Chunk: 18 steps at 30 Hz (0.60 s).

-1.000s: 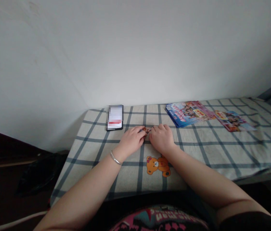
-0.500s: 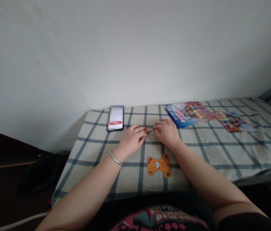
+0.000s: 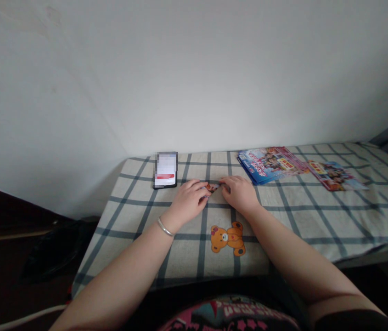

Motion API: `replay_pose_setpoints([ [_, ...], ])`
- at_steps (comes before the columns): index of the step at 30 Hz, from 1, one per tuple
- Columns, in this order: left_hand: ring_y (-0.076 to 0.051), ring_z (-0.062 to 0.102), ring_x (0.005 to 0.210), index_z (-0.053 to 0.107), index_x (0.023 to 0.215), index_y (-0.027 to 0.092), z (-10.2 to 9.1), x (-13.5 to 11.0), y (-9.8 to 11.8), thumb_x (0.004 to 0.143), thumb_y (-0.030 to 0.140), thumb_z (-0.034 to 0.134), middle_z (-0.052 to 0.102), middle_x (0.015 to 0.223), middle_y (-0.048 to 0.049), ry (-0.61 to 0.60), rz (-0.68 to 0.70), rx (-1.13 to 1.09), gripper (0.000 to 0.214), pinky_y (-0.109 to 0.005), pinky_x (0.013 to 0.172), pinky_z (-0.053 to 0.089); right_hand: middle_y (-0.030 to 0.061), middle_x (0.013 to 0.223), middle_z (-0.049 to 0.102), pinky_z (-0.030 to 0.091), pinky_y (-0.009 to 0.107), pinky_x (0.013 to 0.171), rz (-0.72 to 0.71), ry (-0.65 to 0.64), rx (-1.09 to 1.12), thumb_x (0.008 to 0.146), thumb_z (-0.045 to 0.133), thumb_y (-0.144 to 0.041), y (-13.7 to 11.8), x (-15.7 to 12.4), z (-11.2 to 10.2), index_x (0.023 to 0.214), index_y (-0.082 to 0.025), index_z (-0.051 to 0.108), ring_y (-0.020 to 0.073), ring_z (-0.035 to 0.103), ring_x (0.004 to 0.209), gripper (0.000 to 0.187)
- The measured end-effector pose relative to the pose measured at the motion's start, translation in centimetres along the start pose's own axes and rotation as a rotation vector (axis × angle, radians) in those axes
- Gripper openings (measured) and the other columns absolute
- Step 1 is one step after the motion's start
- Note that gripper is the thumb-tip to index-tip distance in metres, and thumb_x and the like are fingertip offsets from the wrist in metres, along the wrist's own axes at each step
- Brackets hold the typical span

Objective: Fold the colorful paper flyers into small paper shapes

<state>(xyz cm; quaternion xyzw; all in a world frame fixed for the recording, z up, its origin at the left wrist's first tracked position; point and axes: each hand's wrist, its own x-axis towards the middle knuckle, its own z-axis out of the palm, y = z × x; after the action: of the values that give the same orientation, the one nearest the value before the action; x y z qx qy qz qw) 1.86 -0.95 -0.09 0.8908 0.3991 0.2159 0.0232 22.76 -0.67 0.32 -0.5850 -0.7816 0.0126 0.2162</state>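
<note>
A small folded piece of colourful printed paper (image 3: 211, 188) lies between my hands on the checked tablecloth, mostly hidden under my fingers. My left hand (image 3: 188, 200), with a silver bangle at the wrist, presses its fingers and thumb onto the paper's left part. At the paper's pointed right end, my right hand (image 3: 240, 195) has its thumb and fingers pinched together on the tip. Below the hands, an orange teddy bear picture (image 3: 227, 238) shows on the cloth.
A phone (image 3: 165, 169) with a lit screen lies left of my hands near the wall. To the right are a stack of printed flyers (image 3: 266, 165) and a separate flyer (image 3: 338, 175). A black plastic bag (image 3: 56, 248) is below the table's left side.
My right hand's fingers have curled down from a raised position and closed nearer the paper's tip. My left hand has stayed almost still on the paper.
</note>
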Motion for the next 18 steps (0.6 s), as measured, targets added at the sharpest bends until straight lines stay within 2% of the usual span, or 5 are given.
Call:
replay_pose_setpoints([
  [5, -0.024, 0.051, 0.118, 0.066, 0.097, 0.023, 0.0, 0.1, -0.1, 0.087, 0.021, 0.058, 0.063, 0.123, -0.0035, -0.009, 0.018, -0.011, 0.014, -0.045, 0.100, 0.044, 0.0037, 0.115, 0.069, 0.045, 0.032, 0.086, -0.027, -0.052, -0.115, 0.088, 0.049, -0.022, -0.5, -0.1, -0.5, 0.097, -0.023, 0.073, 0.0216, 0.060, 0.102, 0.025],
  [10, -0.024, 0.054, 0.115, 0.061, 0.108, 0.020, 0.4, 0.1, 0.0, 0.084, 0.017, 0.057, 0.064, 0.117, -0.0062, 0.035, 0.012, -0.026, 0.024, -0.045, 0.100, 0.045, 0.0124, 0.104, 0.070, 0.041, 0.036, 0.082, -0.141, -0.106, -0.299, 0.091, 0.043, -0.020, -1.8, -0.2, -0.6, 0.091, -0.016, 0.071, 0.0244, 0.060, 0.094, 0.028],
  [14, -0.026, 0.052, 0.117, 0.057, 0.118, 0.018, 0.7, -0.1, 0.2, 0.082, 0.018, 0.059, 0.061, 0.122, -0.0095, 0.064, -0.024, -0.013, 0.036, -0.045, 0.104, 0.042, 0.0132, 0.098, 0.069, 0.039, 0.036, 0.082, -0.171, -0.121, -0.313, 0.093, 0.041, -0.020, -2.1, -0.2, -0.4, 0.088, -0.015, 0.070, 0.0247, 0.058, 0.093, 0.030],
  [18, -0.026, 0.051, 0.119, 0.057, 0.119, 0.019, 0.6, -0.2, 0.2, 0.084, 0.021, 0.059, 0.058, 0.125, -0.0096, 0.062, -0.044, 0.011, 0.035, -0.045, 0.105, 0.041, 0.0121, 0.101, 0.068, 0.040, 0.034, 0.081, -0.119, -0.080, -0.282, 0.093, 0.043, -0.025, -1.8, -0.2, -0.2, 0.094, -0.015, 0.067, 0.0241, 0.058, 0.096, 0.026],
])
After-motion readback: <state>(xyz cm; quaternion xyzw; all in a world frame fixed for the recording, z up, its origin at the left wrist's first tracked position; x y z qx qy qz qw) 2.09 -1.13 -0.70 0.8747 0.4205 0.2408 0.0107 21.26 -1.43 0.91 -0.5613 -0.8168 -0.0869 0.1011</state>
